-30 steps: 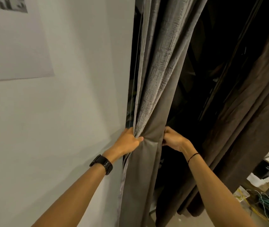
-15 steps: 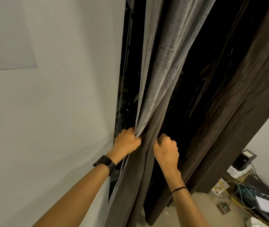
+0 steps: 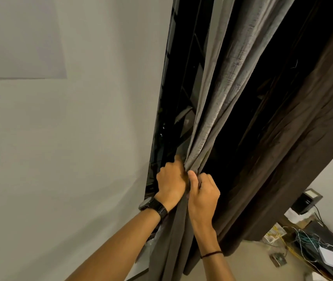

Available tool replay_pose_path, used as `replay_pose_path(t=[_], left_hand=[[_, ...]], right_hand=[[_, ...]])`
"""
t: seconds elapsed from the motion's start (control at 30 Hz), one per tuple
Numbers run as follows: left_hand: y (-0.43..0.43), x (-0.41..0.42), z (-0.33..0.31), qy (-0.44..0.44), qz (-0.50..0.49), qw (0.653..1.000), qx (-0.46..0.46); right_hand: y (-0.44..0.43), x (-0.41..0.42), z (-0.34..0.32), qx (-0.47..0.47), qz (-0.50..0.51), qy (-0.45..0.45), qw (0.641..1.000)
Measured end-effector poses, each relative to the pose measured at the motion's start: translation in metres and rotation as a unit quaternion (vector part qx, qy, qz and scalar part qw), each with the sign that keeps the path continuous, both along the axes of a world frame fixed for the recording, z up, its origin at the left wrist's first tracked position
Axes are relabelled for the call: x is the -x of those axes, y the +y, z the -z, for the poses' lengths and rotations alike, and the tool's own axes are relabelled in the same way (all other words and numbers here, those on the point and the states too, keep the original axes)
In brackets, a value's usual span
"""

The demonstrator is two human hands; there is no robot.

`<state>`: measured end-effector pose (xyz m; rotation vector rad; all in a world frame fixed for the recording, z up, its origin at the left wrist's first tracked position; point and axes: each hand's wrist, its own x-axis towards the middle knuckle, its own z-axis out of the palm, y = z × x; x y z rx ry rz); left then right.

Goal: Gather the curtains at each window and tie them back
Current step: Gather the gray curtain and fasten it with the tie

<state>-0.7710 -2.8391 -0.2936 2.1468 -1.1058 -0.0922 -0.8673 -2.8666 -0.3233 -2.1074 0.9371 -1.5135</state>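
Pale floor [image 3: 242, 258], lower right. On it: a small grey square fitting [image 3: 278, 260]. Right of that, tangled yellow, green and white wires [image 3: 303, 239] over a dark panel [image 3: 323, 236], with a flat white box [image 3: 332, 260] among them.

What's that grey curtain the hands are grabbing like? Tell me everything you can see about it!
The grey curtain is soft-looking cloth with a shiny, criss-cross weave up high and a plainer, darker look lower down. It hangs in long folds in front of the dark window. The left hand and right hand grip it side by side, squeezing it into one narrow bunch. No tie shows around it.
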Motion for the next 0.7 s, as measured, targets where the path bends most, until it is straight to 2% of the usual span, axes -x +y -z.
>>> replay_pose_path(t=[0.07,0.13,0.33,0.4,0.47,0.5,0.57,0.63,0.7], left_hand=[[0.000,0.004,0.003,0.024,-0.008,1.000,0.011],[0.004,0.003,0.003,0.085,-0.004,0.996,0.029],[0.027,0.007,0.007,0.177,0.081,0.977,0.082],[0.032,0.006,0.008,0.207,0.068,0.973,0.071],[0.035,0.002,0.006,0.235,0.041,0.971,0.023],[0.035,-0.001,0.007,0.274,0.034,0.961,0.004],[0.037,-0.003,0.009,0.397,0.035,0.917,-0.004],[0.038,0.000,0.007,0.532,0.035,0.845,0.028],[0.036,0.007,0.006,0.620,0.006,0.778,0.100]], right_hand=[[-0.008,-0.001,0.001,-0.006,0.000,-0.011,1.000],[-0.019,-0.001,0.003,-0.016,0.019,-0.016,1.000],[-0.043,-0.009,0.006,-0.092,0.037,0.022,0.995],[-0.044,-0.011,0.007,-0.114,0.036,0.036,0.992],[-0.039,-0.011,0.004,-0.139,0.039,0.042,0.989],[-0.037,-0.011,0.001,-0.149,0.040,0.046,0.987],[-0.033,-0.010,-0.006,-0.154,0.041,0.062,0.985],[-0.031,-0.009,-0.009,-0.159,0.039,0.086,0.983],[-0.031,-0.007,-0.011,-0.169,0.036,0.102,0.980]])
